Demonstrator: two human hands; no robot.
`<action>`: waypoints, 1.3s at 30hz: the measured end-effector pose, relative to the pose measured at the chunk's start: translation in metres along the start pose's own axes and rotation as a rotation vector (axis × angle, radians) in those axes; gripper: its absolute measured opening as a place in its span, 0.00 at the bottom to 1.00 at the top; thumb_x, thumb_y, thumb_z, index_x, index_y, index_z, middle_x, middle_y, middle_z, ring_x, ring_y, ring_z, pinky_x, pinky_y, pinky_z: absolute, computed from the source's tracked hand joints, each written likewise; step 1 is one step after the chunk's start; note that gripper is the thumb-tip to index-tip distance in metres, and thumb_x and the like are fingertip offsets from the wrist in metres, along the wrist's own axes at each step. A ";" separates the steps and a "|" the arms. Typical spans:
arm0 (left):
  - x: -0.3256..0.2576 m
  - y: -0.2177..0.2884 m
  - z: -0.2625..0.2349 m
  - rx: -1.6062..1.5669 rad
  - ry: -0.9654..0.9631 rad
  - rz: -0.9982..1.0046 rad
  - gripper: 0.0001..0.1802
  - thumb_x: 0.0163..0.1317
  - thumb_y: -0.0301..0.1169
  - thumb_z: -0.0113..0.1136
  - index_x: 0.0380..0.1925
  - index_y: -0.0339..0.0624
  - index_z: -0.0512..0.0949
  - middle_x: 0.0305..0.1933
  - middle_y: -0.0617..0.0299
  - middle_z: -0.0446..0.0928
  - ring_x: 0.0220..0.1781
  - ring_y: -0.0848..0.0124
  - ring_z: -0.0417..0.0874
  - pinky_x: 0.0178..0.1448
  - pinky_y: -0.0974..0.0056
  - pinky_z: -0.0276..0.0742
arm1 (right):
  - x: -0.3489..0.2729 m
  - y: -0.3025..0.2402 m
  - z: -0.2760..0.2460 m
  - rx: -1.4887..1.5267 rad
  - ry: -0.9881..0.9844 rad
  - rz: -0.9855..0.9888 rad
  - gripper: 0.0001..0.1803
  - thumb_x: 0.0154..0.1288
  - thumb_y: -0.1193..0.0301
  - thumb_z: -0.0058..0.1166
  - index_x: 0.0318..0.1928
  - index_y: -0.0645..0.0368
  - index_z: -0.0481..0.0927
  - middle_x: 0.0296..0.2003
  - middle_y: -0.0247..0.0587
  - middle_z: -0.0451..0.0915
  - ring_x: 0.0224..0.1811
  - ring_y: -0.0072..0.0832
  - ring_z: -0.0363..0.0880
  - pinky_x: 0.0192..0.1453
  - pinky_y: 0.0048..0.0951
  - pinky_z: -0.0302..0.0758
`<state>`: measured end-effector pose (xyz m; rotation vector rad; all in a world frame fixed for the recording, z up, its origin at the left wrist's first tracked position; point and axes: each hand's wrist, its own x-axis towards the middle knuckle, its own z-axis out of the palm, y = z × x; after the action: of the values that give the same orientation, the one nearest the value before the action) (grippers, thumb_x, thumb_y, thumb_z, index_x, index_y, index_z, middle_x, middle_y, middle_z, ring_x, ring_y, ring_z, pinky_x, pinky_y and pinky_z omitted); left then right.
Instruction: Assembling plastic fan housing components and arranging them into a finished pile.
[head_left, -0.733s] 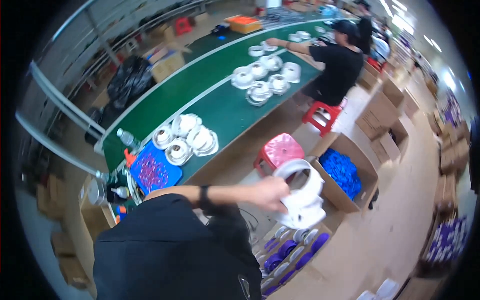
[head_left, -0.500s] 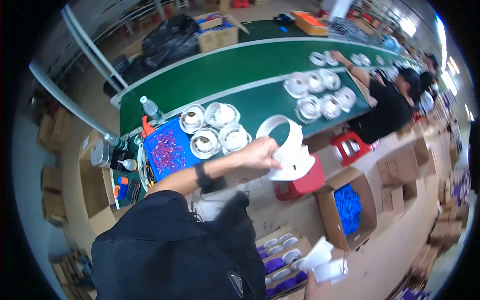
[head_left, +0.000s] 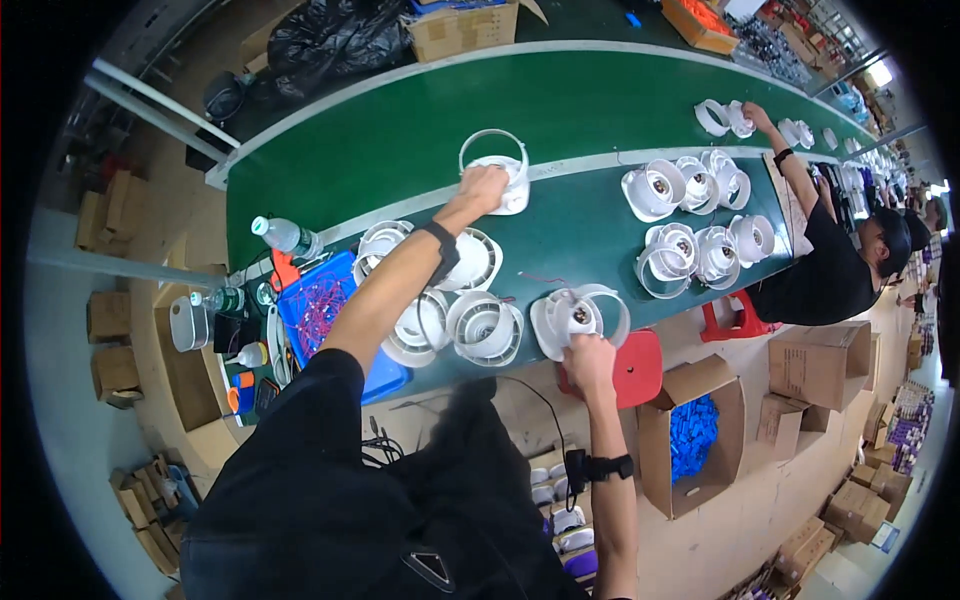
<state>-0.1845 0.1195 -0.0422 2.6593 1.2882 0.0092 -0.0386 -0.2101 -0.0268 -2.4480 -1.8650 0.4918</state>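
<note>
My left hand (head_left: 483, 188) is stretched over the green bench, fingers closed on a white plastic housing (head_left: 515, 198) with a tall ring, at the edge of the conveyor belt. Lower right of it, my right hand (head_left: 592, 360) grips another white ringed housing (head_left: 546, 328) at the bench's front edge; a copper-coloured part shows in its middle. Beneath my left forearm sit several round white housings (head_left: 484, 328), partly hidden by the arm. A thin reddish wire lies on the bench between them and my right hand's housing.
A blue tray (head_left: 385, 378) of red wires lies left, near a clear bottle (head_left: 285, 237). More white housings (head_left: 662, 190) stand right, where a co-worker (head_left: 835, 250) reaches over the belt (head_left: 380, 140). A red stool (head_left: 637, 370) and a carton (head_left: 655, 450) of blue pieces are below.
My left hand has carried its ringed housing forward and left to the belt's edge. My right hand has risen from the boxes below to the bench front with a white housing. The view has shifted.
</note>
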 end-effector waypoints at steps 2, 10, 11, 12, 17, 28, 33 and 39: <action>0.004 -0.014 0.014 0.064 -0.076 -0.057 0.09 0.51 0.25 0.60 0.33 0.41 0.84 0.42 0.47 0.83 0.46 0.53 0.85 0.47 0.52 0.81 | 0.019 -0.003 0.014 -0.018 -0.047 -0.056 0.09 0.52 0.66 0.61 0.26 0.58 0.82 0.24 0.51 0.82 0.28 0.48 0.83 0.35 0.46 0.80; -0.015 -0.075 0.027 0.084 -0.254 -0.125 0.14 0.46 0.26 0.66 0.36 0.40 0.82 0.45 0.46 0.81 0.49 0.50 0.83 0.51 0.50 0.80 | 0.029 -0.009 0.053 0.011 -0.137 -0.088 0.06 0.53 0.68 0.55 0.26 0.56 0.81 0.24 0.49 0.82 0.28 0.47 0.84 0.36 0.45 0.81; -0.023 -0.090 0.029 0.119 -0.276 -0.114 0.12 0.48 0.27 0.65 0.35 0.39 0.83 0.45 0.45 0.81 0.48 0.51 0.84 0.50 0.51 0.81 | 0.029 -0.014 0.055 0.027 -0.147 -0.091 0.06 0.56 0.68 0.53 0.27 0.54 0.81 0.25 0.48 0.83 0.29 0.45 0.84 0.35 0.44 0.81; -0.029 -0.107 0.030 0.159 -0.294 -0.106 0.11 0.49 0.27 0.65 0.34 0.38 0.83 0.46 0.45 0.82 0.48 0.51 0.84 0.49 0.52 0.81 | 0.033 -0.022 0.057 0.045 -0.153 -0.098 0.07 0.58 0.68 0.51 0.28 0.52 0.81 0.26 0.46 0.83 0.30 0.44 0.85 0.34 0.43 0.80; -0.026 -0.085 0.021 0.123 -0.156 -0.168 0.11 0.49 0.27 0.64 0.35 0.38 0.83 0.42 0.44 0.82 0.45 0.50 0.85 0.49 0.52 0.81 | 0.033 -0.018 0.059 0.047 -0.139 -0.129 0.05 0.56 0.69 0.51 0.28 0.51 0.81 0.25 0.45 0.82 0.29 0.43 0.85 0.33 0.42 0.80; 0.085 0.031 -0.057 0.121 -0.133 -0.080 0.12 0.46 0.30 0.65 0.30 0.33 0.83 0.36 0.42 0.82 0.41 0.47 0.84 0.48 0.49 0.81 | 0.042 0.015 0.063 0.198 -0.126 -0.337 0.05 0.55 0.71 0.50 0.30 0.52 0.80 0.24 0.43 0.82 0.27 0.41 0.84 0.29 0.42 0.79; 0.176 0.088 -0.019 0.189 -0.030 0.014 0.07 0.50 0.27 0.61 0.28 0.35 0.83 0.35 0.43 0.82 0.40 0.48 0.85 0.45 0.49 0.81 | 0.039 0.013 0.063 0.254 -0.147 -0.364 0.05 0.54 0.72 0.51 0.29 0.52 0.80 0.24 0.41 0.82 0.25 0.39 0.84 0.27 0.42 0.78; 0.262 0.113 0.043 0.247 0.090 0.059 0.09 0.56 0.28 0.55 0.29 0.40 0.84 0.36 0.48 0.84 0.39 0.53 0.86 0.42 0.51 0.82 | 0.040 -0.001 0.064 0.349 -0.139 -0.329 0.06 0.57 0.70 0.52 0.26 0.49 0.81 0.24 0.36 0.83 0.27 0.32 0.85 0.29 0.36 0.78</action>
<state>0.0699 0.2478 -0.0849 2.9357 1.3139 -0.0230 -0.0469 -0.1826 -0.0973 -1.8883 -1.9770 0.8950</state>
